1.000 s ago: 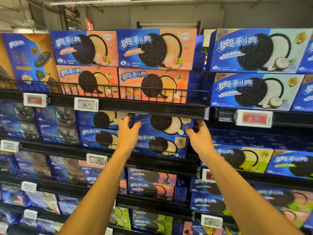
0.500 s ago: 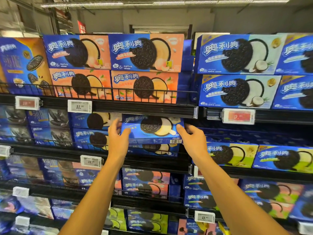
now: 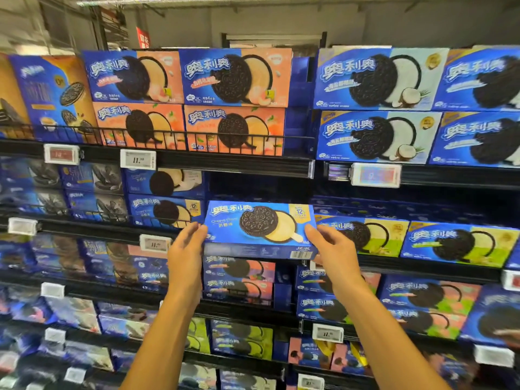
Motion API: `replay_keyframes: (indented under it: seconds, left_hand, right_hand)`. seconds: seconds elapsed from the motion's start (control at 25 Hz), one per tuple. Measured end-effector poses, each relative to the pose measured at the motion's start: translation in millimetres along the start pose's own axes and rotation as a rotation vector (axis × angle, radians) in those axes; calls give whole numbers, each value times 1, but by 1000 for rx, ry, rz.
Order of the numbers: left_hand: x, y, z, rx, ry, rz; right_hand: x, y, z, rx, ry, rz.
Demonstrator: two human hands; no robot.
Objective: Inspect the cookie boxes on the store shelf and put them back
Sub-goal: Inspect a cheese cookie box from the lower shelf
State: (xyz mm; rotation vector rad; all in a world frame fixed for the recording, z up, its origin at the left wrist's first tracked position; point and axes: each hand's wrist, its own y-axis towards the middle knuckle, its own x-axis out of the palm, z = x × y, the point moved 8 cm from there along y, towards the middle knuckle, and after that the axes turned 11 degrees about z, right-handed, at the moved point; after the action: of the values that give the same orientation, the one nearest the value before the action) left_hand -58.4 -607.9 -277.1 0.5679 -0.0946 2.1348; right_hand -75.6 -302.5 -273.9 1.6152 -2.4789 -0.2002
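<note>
Black metal shelving (image 3: 233,164) runs in tiers across the whole view, stacked with blue cookie boxes. On the top tier, four peach-fronted boxes (image 3: 233,128) sit two over two behind a wire rail, and to their right four coconut-fronted boxes (image 3: 377,136) are likewise two over two, the rightmost pair cut by the frame edge. One tier down, a dark gap (image 3: 259,187) stands open in the row, with two cream-fronted boxes (image 3: 166,198) stacked just to its left and two green-fronted ones (image 3: 458,243) to its right.

One cookie box (image 3: 260,229) is out in front of that gap, level, its face tilted toward the camera and its barcode edge showing below. The left hand (image 3: 185,251) presses its left end with fingers nearly straight and close together; the right hand (image 3: 332,249) holds the right end, fingers curled round the corner.

As I judge it, this box is at the inspecting stage: lifted clear, not yet returned. Putting it back into the gap remains, and any further boxes are untouched
</note>
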Motion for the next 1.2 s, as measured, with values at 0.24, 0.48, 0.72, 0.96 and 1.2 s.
replay_keyframes:
  seconds: [0.24,0.48,0.72,0.96,1.2]
  left_hand:
    - [-3,-62,-3,-5,-57,-69]
    - [-18,-111,7,-23,-242,-111]
    - [-40,-149,9,-93,-309,-101]
    - [-54,-174,1,-189,-307,-73]
    - [-58,-173,8,-205,-307,-128]
  right_hand:
    - [-35,-35,-7,-33,99,-19]
    - [-70,-73,-20,-52,187,-66]
    - [-90,-112,-32,-44,286,-103]
    - [-95,-129,-25,24,377,-57]
    - [-80,-132,25,215,398,72]
